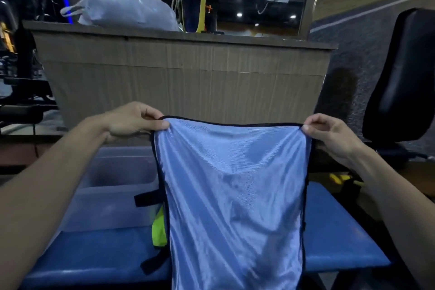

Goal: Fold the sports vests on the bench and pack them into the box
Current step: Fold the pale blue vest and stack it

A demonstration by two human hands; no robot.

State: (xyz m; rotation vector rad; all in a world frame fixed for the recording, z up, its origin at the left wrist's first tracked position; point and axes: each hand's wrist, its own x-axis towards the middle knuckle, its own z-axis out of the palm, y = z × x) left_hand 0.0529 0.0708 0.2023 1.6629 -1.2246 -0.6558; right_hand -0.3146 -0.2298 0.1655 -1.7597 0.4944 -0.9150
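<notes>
So the person's got a light blue vest point(235, 195) held up in the air by its top edge, left hand point(131, 122) pinching one corner and right hand point(329, 139) pinching the other, each grip closed tight on the black-trimmed hem between thumb and fingers. The vest hangs flat over the blue bench point(341, 231), with a yellow-green vest point(159, 228) peeking out behind its left side. The clear plastic box point(113, 186) sits on the bench just to the left, and looks empty as far as can be seen. Looks like the folding step is only starting: next move is probably laying it down or bringing the corners together, keeping that slippery mesh from sliding.
</notes>
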